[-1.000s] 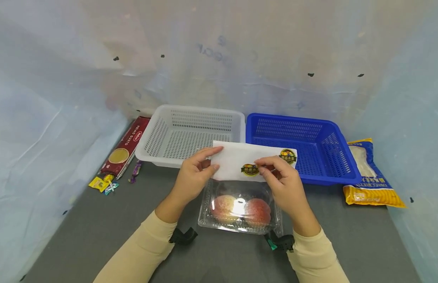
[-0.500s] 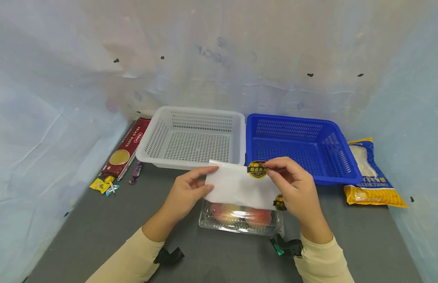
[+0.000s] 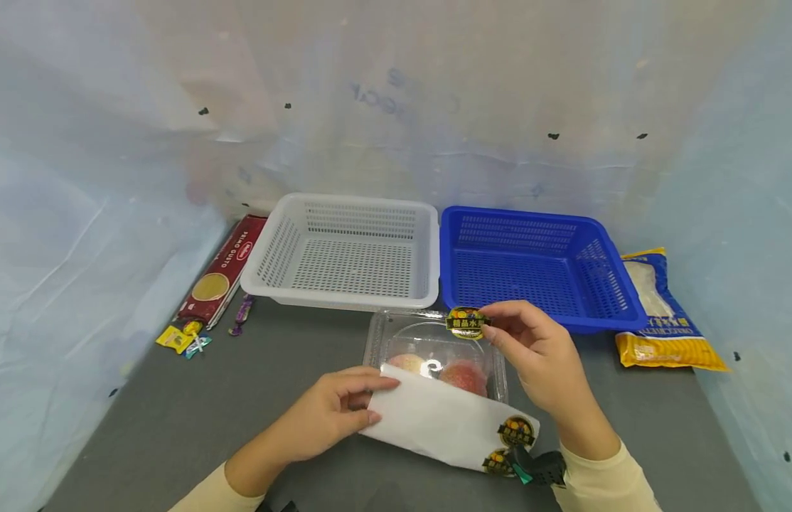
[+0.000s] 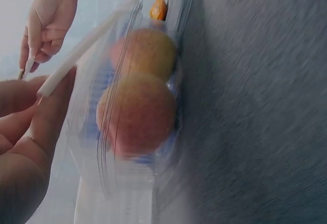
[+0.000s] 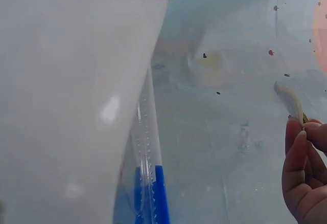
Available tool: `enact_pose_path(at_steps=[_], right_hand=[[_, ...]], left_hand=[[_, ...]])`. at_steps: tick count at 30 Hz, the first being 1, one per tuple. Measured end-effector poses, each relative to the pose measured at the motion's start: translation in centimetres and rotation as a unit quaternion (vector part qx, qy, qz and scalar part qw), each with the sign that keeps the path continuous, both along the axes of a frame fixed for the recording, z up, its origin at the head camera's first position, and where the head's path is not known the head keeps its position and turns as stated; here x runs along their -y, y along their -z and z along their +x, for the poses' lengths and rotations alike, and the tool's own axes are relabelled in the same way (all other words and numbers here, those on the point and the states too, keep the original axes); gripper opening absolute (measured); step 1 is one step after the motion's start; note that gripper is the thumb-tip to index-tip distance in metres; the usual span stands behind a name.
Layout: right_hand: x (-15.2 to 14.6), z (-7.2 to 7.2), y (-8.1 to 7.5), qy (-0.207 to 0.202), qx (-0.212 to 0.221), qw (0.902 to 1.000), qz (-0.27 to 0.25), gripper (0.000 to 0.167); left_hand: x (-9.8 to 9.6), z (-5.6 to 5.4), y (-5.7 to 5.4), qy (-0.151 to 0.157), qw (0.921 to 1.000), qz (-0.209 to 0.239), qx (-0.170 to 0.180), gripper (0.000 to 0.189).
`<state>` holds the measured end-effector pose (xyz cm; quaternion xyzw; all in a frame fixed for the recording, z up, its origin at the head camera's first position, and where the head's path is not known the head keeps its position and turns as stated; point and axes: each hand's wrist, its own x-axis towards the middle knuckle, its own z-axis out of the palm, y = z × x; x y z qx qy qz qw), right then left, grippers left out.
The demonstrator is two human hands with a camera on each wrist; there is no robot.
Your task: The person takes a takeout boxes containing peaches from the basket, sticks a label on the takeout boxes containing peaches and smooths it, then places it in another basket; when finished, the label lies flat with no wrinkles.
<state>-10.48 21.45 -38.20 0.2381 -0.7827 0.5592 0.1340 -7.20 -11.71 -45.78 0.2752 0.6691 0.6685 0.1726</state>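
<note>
In the head view my left hand (image 3: 325,412) pinches the left end of a white sticker sheet (image 3: 428,423), which carries two black-and-gold round labels at its right end. My right hand (image 3: 539,359) pinches a single peeled sticker (image 3: 465,323) by its right edge, apart from the sheet and over the back of a clear plastic fruit box (image 3: 375,341). Inside the lidded box lie two reddish-yellow peaches (image 4: 138,114), partly hidden by the sheet in the head view. The right wrist view shows the sheet (image 5: 61,106) close up and the right hand (image 5: 306,173) pinching the sticker.
A white basket (image 3: 351,299) and a blue basket (image 3: 543,320) stand side by side behind the box. To the left lie a red pasta packet (image 3: 223,270) and several small candies (image 3: 175,339). A blue-yellow pasta bag (image 3: 667,316) lies at right.
The sticker came off the sheet in my right hand. My left hand has drawn the sheet down toward me, uncovering the back of the box, while the right hand stayed near the blue basket.
</note>
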Motion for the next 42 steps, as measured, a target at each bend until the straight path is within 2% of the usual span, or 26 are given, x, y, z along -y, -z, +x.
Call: enact_pose_path(at_steps=[5, 9, 13, 16, 18, 21, 25, 28, 30, 32, 35, 38, 42], right_hand=[[-0.3, -0.3, 0.6, -0.005, 0.026, 0.9995, 0.018, 0.029], [-0.6, -0.7, 1.6, -0.002, 0.067, 0.9970, 0.037, 0.023], [-0.6, -1.1, 2.7, -0.005, 0.106, 0.9934, 0.044, 0.020], [-0.5, -1.2, 3.3, -0.010, 0.127, 0.9909, 0.043, 0.021], [-0.4, -1.2, 3.6, -0.013, 0.139, 0.9895, 0.039, 0.022], [0.0, -1.2, 4.0, -0.021, 0.148, 0.9882, 0.032, 0.022], [0.3, -1.2, 4.6, -0.033, 0.152, 0.9877, 0.019, 0.022], [0.6, -1.2, 4.9, -0.038, 0.151, 0.9876, 0.013, 0.022], [0.8, -1.2, 5.0, -0.041, 0.153, 0.9874, 0.008, 0.023], [1.0, -1.1, 5.1, -0.046, 0.158, 0.9864, 0.000, 0.023], [1.3, -1.0, 5.2, -0.054, 0.165, 0.9847, -0.016, 0.023], [1.5, -1.0, 5.3, -0.060, 0.165, 0.9841, -0.028, 0.023], [1.6, -0.9, 5.4, -0.057, 0.157, 0.9855, -0.031, 0.024]], left_hand=[[0.1, 1.7, 0.4, 0.022, 0.9966, -0.071, -0.038, 0.041], [0.6, 2.3, 0.8, 0.054, 0.9892, -0.127, -0.050, 0.036], [1.5, 2.1, 0.8, 0.084, 0.9766, -0.187, -0.064, 0.034], [2.3, 1.5, 0.0, 0.095, 0.9634, -0.234, -0.091, 0.033], [2.5, 1.0, -0.7, 0.089, 0.9589, -0.246, -0.109, 0.031], [2.3, 0.1, -1.7, 0.052, 0.9631, -0.226, -0.136, 0.027], [0.9, -1.4, -2.2, -0.026, 0.9698, -0.166, -0.177, 0.023], [-0.7, -2.6, -2.4, -0.072, 0.9731, -0.121, -0.182, 0.024], [-1.9, -3.4, -2.4, -0.086, 0.9777, -0.094, -0.167, 0.027], [-3.0, -4.0, -2.3, -0.091, 0.9838, -0.071, -0.137, 0.028], [-4.4, -4.9, -2.2, -0.096, 0.9890, -0.059, -0.097, 0.028], [-5.2, -5.5, -2.1, -0.101, 0.9909, -0.059, -0.066, 0.026], [-6.0, -5.9, -1.9, -0.109, 0.9909, -0.052, -0.059, 0.022]])
